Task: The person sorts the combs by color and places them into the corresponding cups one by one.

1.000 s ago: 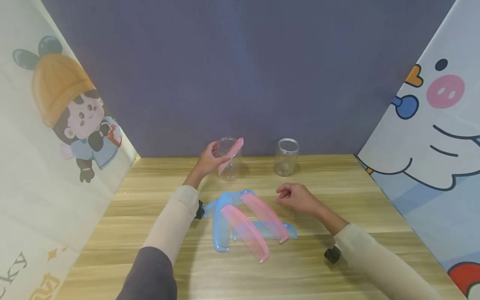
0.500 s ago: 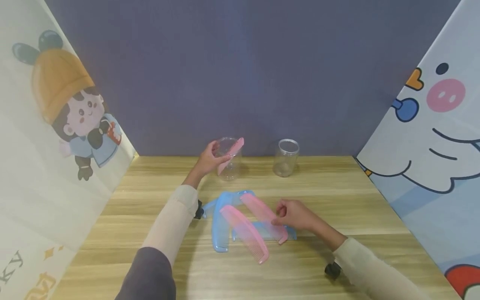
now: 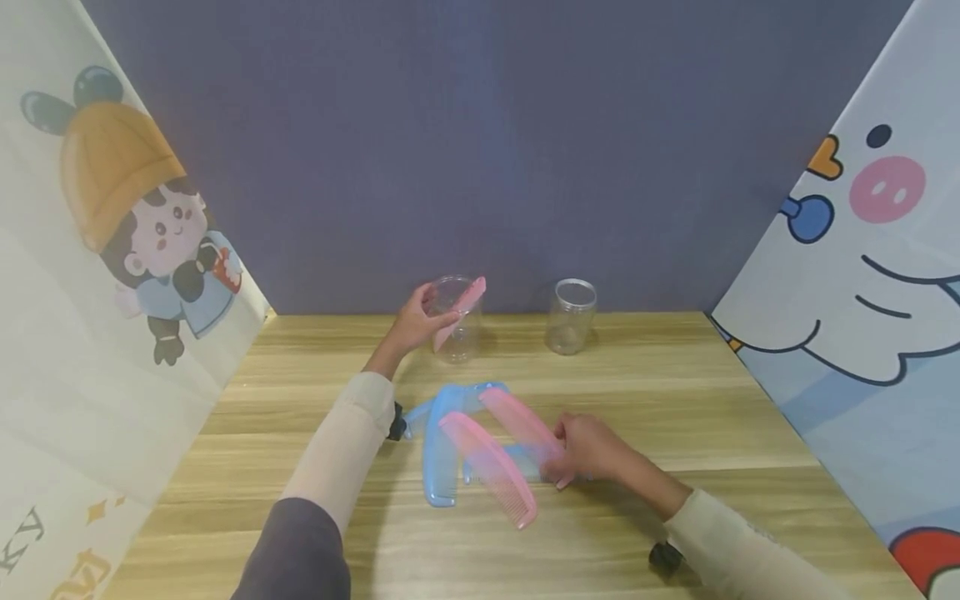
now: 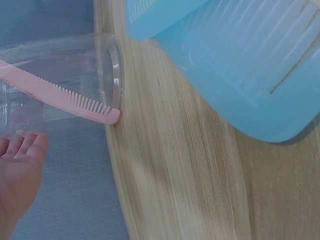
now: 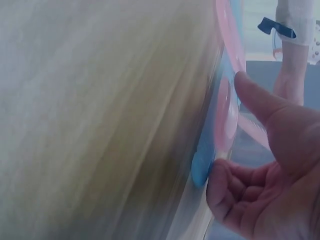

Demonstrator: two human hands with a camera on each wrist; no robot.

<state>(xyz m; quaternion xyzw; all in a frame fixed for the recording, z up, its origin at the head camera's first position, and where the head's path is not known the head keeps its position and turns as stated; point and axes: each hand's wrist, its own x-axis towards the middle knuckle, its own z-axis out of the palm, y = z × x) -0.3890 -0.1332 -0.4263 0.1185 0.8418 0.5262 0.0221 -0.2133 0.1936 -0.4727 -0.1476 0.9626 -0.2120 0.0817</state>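
At the back of the table my left hand grips the upper part of a clear jar, thumb in front and fingers behind. A pink comb leans inside that jar, its upper end past the rim. My right hand is low over the near end of another pink comb, thumb on one side of it and curled fingers on the other. Beneath that end lies a blue comb. One more pink comb and two crossed blue combs, the front one lying lengthwise, are beside it.
A second clear jar with a silvery rim stands at the back, right of the first. A dark panel rises behind the table, and printed panels flank both sides.
My right hand has come down and slightly toward me, from beside the combs onto the near end of the pink comb. The left hand and its jar stay in place.
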